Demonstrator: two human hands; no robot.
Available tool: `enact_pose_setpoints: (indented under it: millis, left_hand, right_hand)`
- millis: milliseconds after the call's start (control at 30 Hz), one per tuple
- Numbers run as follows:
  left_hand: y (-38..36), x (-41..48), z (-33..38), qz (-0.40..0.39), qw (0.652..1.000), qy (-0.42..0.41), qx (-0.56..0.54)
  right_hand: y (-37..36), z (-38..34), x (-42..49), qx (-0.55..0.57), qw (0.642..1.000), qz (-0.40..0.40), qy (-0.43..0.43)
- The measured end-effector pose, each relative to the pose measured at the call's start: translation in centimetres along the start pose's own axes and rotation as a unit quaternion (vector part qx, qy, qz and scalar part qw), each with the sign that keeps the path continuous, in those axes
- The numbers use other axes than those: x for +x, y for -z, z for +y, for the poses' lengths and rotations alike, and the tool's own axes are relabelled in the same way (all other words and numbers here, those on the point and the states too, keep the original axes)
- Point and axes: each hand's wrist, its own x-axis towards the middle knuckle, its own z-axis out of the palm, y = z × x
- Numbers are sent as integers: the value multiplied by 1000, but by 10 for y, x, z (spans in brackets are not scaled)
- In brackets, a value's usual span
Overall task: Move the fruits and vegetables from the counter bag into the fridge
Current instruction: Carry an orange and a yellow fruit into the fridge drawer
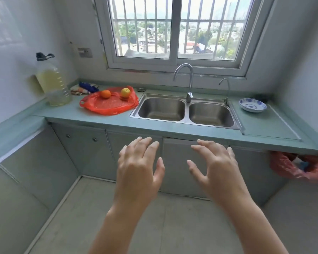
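At the left end of the green counter [103,121] stands a large bottle of yellowish liquid [52,83], and just beside it lies the flattened red bag [108,107] with an orange [105,94] and a yellower fruit [125,92] resting on top (apart from each other). In front of the counter, well short of the bag, the left hand [138,167] hovers palm-down, fingers spread and lightly bent, holding nothing; the right hand [215,165] beside it matches, equally empty. Beyond them sits the double sink [184,122], then a blue-and-white bowl [252,105] at the counter's right end, with a second red bag [292,167] hanging below the edge.
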Motion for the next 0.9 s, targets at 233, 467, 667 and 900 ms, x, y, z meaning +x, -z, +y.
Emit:
enact_pose_setpoints:
  millis: [233,467,667,900]
  left_hand:
    - [-41,57,-126,-4,997,77,5]
    - [-54,119,-246,16,993,112,23]
    - [-85,144,-306,3,990,141,13]
    - [-131,202,-371,-14,991,133,18]
  right_hand:
    - [-121,-45,97,32,997,-43,57]
    - [-219,-109,197,72,992,-63,87]
    - [-285,-125,241,76,986,-109,97]
    - [-369,-128,312,81,986,-114,93]
